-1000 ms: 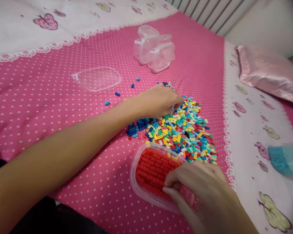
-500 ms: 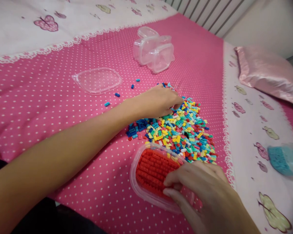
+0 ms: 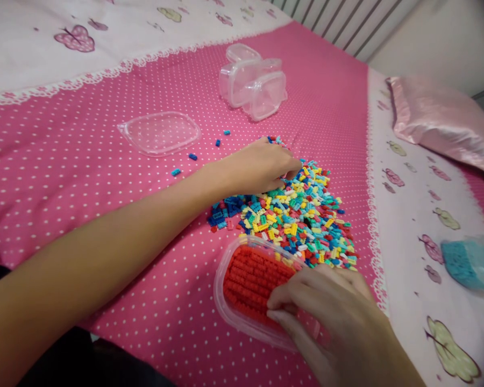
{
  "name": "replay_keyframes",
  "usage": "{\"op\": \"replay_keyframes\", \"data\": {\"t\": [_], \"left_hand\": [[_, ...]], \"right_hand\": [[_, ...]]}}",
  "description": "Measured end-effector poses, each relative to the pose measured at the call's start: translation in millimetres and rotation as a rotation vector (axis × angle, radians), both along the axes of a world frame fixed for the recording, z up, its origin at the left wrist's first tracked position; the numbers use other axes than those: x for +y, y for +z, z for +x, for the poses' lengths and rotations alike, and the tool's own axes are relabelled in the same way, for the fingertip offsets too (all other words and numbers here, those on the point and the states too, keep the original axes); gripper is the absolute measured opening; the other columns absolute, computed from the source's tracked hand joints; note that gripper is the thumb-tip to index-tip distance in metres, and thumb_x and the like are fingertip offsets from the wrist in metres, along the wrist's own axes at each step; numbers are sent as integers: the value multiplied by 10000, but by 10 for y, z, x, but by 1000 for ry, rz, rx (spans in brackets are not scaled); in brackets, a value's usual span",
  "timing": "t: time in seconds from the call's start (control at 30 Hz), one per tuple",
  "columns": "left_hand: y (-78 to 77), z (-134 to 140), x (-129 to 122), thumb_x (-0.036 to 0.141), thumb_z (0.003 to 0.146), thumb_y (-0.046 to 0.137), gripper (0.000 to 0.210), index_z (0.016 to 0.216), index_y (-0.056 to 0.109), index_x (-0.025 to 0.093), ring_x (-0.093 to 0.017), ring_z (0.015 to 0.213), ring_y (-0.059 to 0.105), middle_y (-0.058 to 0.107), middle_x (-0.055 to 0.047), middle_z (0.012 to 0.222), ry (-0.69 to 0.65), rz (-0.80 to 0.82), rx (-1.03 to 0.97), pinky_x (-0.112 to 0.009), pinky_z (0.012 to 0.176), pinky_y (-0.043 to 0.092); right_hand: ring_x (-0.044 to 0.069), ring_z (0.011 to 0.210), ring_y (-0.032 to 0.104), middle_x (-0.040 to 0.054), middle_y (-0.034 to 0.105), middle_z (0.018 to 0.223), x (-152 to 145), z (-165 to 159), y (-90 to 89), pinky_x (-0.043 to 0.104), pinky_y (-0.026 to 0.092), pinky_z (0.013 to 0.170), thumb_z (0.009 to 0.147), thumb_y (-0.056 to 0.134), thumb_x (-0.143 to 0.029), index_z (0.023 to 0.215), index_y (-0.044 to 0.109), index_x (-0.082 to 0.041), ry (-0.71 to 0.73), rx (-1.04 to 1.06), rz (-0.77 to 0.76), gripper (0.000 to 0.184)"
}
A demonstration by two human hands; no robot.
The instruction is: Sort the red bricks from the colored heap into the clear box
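A clear plastic container (image 3: pixel 221 301) holds rows of red building bricks (image 3: pixel 250 279) packed side by side. Over its right part is my right hand (image 3: pixel 326 306), thumb and forefinger pinched together at the red rows; whatever the fingertips hold is hidden. My left hand (image 3: pixel 266 164) reaches across to the far left side of a loose heap of small mixed-colour building bricks (image 3: pixel 306 209). Its fingers curl down into the heap, and their tips are mostly out of sight, so I cannot make out what they grip.
Several stray blue bricks (image 3: pixel 192 156) lie left of the heap. A clear lid (image 3: pixel 159 134) rests beyond them. Stacked clear containers (image 3: pixel 252 83) stand at the back. To the right are a container of teal pieces (image 3: pixel 471 263) and a pink pillow (image 3: pixel 443 123). A polka-dot bedspread (image 3: pixel 165 301) lies underneath.
My right hand's fingertips have shifted very slightly left over the red bricks. My left hand stays at the same spot on the heap. The view has moved a little.
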State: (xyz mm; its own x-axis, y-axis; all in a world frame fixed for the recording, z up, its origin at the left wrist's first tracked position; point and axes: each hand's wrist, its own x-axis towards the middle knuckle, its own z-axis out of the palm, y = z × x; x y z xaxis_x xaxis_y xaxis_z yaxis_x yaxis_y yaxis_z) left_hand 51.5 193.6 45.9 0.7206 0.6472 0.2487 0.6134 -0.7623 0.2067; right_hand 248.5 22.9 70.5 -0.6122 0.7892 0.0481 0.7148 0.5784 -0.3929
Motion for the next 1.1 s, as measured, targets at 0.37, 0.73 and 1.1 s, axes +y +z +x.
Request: {"op": "replay_keyframes", "data": {"t": [0.37, 0.73, 1.1], "left_hand": [[14, -11, -9, 163, 901, 562, 194, 1043, 690, 199, -220, 991, 664, 750, -67, 1052, -3, 23, -3, -324, 818, 403], [10, -15, -3, 146, 890, 563, 203, 1039, 690, 199, -223, 1005, 664, 749, -64, 1062, -4, 34, -5, -323, 830, 405], [6, -12, 7, 157, 899, 548, 209, 1054, 684, 197, -220, 1009, 659, 746, -64, 1067, 5, 43, 20, -316, 814, 406]], "right_hand": [[155, 758, 688, -56, 739, 811, 1, 31, 20, 302, 459, 727, 901, 664, -225, 876, 717, -318, 11, -7, -9, 110], [145, 746, 676, -96, 727, 802, 1, 4, 11, 305, 432, 724, 868, 698, -184, 891, 693, -328, -12, 27, -19, 146], [156, 727, 669, -75, 719, 792, -9, -6, 10, 311, 418, 719, 867, 691, -171, 880, 680, -310, -23, 36, -50, 139]]}}
